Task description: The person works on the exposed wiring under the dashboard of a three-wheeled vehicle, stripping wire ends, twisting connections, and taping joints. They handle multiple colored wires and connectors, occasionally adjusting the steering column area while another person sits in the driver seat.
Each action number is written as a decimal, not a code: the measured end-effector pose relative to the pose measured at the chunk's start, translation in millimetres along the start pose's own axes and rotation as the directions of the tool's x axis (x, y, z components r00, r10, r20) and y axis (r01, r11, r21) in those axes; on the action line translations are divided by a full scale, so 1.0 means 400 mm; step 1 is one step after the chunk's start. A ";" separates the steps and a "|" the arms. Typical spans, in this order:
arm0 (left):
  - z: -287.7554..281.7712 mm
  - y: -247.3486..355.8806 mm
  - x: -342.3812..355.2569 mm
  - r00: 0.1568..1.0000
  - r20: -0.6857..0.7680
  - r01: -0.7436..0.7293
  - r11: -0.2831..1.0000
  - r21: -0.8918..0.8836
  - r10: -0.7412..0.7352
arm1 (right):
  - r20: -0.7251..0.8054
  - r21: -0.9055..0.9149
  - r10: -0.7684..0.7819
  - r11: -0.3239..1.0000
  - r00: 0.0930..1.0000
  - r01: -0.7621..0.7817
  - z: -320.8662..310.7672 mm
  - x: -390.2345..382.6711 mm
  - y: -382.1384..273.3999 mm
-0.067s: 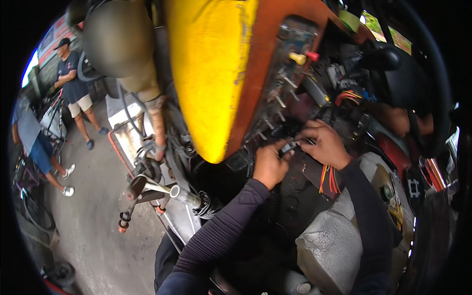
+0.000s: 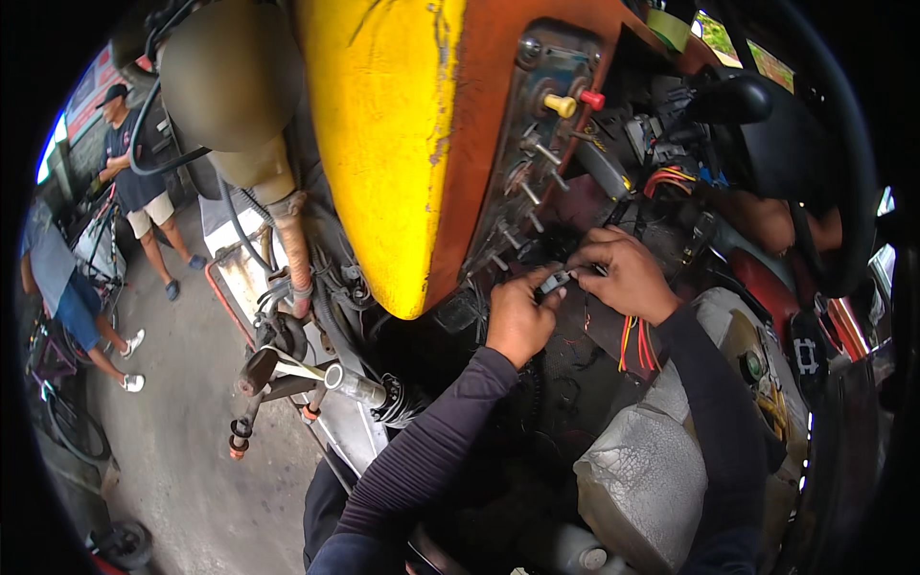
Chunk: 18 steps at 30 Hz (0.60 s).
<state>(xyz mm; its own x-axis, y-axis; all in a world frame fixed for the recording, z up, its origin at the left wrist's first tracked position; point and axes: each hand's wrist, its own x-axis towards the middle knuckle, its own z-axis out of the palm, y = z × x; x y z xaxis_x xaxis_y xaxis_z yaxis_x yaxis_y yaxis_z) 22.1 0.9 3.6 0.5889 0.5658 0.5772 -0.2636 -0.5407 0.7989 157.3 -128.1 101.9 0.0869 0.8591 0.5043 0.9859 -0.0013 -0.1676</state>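
Observation:
Both hands are close together in front of a metal switch panel [image 2: 517,192] on an orange and yellow body [image 2: 383,144]. Between thumb and fingers, my left hand [image 2: 522,316] pinches a small grey block-like piece [image 2: 554,281], perhaps a connector. My right hand [image 2: 631,276] is closed in a pinch at the right end of that piece. Something dark and small shows at its fingertips, too little to name. Below my right wrist hang several red and yellow wires [image 2: 636,343]. The panel carries metal levers, a yellow knob [image 2: 560,104] and a red knob [image 2: 592,100].
A steering wheel [image 2: 862,144] curves along the right. Another person's arm [image 2: 767,222] reaches in behind it. A cracked grey seat cushion [image 2: 647,474] lies below my right forearm. Pipes and hoses [image 2: 355,383] stand at left. Two people, one in a cap [image 2: 134,163], stand far left.
The view has shifted slightly, so the panel sits a little further left. Both hands keep their pinch around the small grey piece.

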 end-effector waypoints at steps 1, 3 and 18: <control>-0.003 0.002 0.000 1.000 -0.012 0.001 1.000 0.026 -0.001 | 0.011 -0.019 0.043 0.999 0.999 -0.042 0.003 0.004 -0.003; -0.004 0.003 0.017 1.000 0.001 -0.027 0.999 0.017 0.027 | 0.003 -0.032 0.051 0.998 0.999 -0.051 0.001 0.014 0.000; 0.013 -0.022 0.012 0.997 -0.015 -0.075 0.996 0.038 0.075 | 0.026 -0.103 0.133 0.986 0.991 -0.130 0.024 0.002 0.035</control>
<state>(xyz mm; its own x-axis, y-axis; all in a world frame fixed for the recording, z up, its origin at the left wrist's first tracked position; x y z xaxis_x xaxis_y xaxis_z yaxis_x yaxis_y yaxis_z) 31.3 4.9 -1.6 0.5558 0.5327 0.6383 -0.2778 -0.6047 0.7465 169.9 -122.6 91.9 0.2135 0.8645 0.4550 0.9757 -0.1656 -0.1432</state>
